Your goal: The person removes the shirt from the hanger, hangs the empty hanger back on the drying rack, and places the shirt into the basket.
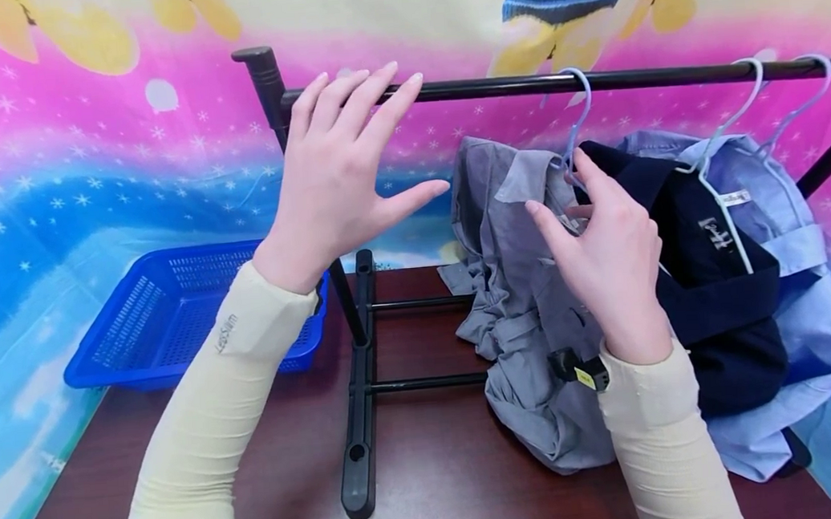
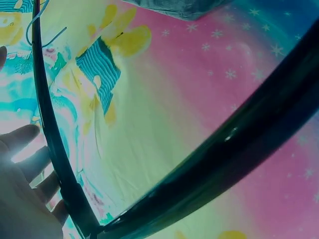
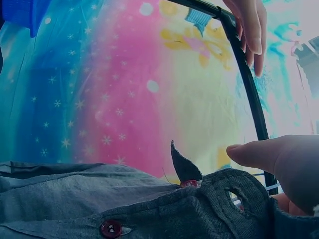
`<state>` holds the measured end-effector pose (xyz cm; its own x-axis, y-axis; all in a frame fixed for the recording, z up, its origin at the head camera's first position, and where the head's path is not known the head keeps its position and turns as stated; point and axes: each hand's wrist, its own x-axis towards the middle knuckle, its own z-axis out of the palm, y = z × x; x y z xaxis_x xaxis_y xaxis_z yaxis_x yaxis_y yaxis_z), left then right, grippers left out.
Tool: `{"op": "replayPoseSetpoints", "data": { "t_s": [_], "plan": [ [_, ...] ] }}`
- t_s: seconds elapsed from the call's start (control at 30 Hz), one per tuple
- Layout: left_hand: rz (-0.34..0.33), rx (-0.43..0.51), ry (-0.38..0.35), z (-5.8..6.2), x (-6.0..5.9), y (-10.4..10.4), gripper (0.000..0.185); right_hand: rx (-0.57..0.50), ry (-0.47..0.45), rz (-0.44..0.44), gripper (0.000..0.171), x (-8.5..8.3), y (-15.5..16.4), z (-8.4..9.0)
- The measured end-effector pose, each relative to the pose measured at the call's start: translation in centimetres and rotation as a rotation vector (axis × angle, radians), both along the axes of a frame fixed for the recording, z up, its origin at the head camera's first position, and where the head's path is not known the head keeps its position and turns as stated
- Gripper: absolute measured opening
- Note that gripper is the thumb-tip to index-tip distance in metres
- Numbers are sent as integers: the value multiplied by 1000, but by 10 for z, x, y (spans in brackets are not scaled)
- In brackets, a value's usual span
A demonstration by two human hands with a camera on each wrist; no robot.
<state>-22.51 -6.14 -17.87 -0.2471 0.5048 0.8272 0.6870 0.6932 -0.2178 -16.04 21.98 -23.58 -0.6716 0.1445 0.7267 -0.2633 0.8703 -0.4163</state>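
Observation:
My left hand point(image 1: 337, 176) reaches over the left end of the black rail point(image 1: 476, 89), fingers straight and slightly spread, thumb pointing right. In the left wrist view its fingers point(image 2: 35, 164) lie along the rail. A light-purple hanger point(image 1: 584, 99) hooks over this rail and bears a grey shirt point(image 1: 514, 285). Beside the shirt's collar is my right hand point(image 1: 617, 249), its index finger right at the hanger's neck and its thumb apart from it. The right wrist view shows that thumb point(image 3: 264, 152) stretched out above the dark-red-buttoned shirt front; the other fingers are mostly hidden.
To the right hang a black garment point(image 1: 724, 326) and a light-blue shirt point(image 1: 818, 328) on hangers. A blue plastic basket point(image 1: 129, 304) stands on the left of the brown table point(image 1: 445, 482). The rack's black foot point(image 1: 359, 448) runs across the tabletop.

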Motion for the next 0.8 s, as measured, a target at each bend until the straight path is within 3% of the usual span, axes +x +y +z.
{"op": "replayPoseSetpoints", "data": {
  "t_s": [0.23, 0.4, 0.57, 0.8],
  "plan": [
    [2, 37, 2, 4, -6, 2, 74, -37, -2, -5, 63, -1, 1, 3],
    [-60, 106, -7, 7, -12, 3, 59, -43, 19, -16, 53, -4, 3, 7],
    [-97, 156, 30, 6, -19, 4, 46, -53, 60, -43, 35, -10, 6, 11],
    [-104, 236, 79, 6, -25, 9, 36, -99, 70, -61, 29, -16, 9, 14]
  ]
}}
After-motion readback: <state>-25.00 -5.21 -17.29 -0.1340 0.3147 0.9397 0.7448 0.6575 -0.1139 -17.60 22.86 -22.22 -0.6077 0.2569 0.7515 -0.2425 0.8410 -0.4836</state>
